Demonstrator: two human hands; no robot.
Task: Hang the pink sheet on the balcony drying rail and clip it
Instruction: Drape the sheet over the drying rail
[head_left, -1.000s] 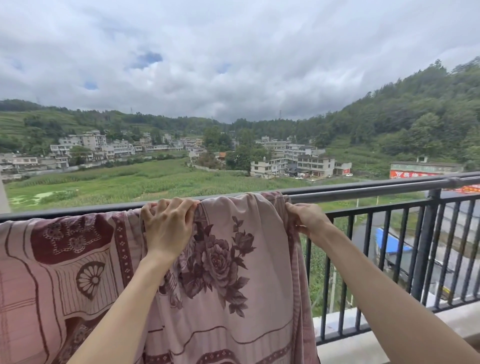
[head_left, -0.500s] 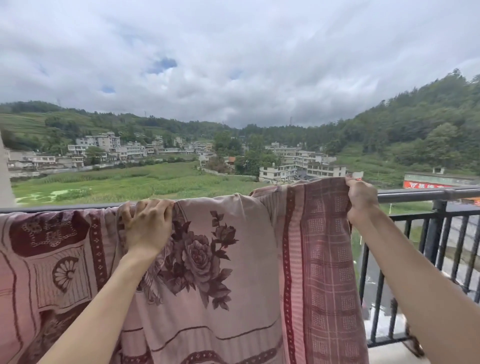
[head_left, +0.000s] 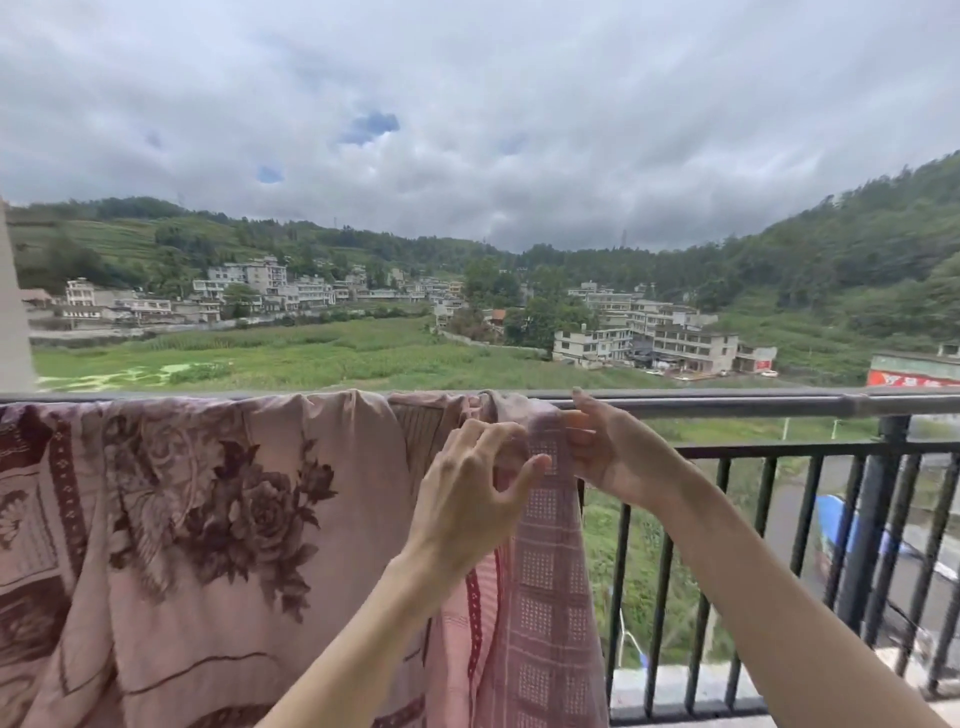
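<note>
Setting: balcony overlooking green fields (head_left: 291, 353), pale buildings (head_left: 644, 338) and wooded hills (head_left: 831, 249) under a cloudy sky.
Wall edge: pale strip (head_left: 11, 312) at the far left of the view.
Rail: grey metal bar (head_left: 727, 404) running across the view, with black vertical bars (head_left: 761, 519) below it on the right.
Sheet: pink sheet (head_left: 218, 519) draped over the rail, covering its left and middle stretch and hanging down on the near side; dark red rose print in the middle, checked border strip along its right edge.
Left hand: left hand (head_left: 467, 499) raised in front of the sheet's right border, fingers curled, thumb touching the checked strip; its grip looks closed on a fold of the cloth just below the rail.
Right hand: right hand (head_left: 608, 452) just beside the left, at the sheet's right edge; its fingers pinch the bunched cloth close under the rail, one fingertip reaching the top of the bar.
Road: grey road (head_left: 800, 514) and a blue object (head_left: 841, 525) seen through the bars at the far right.
</note>
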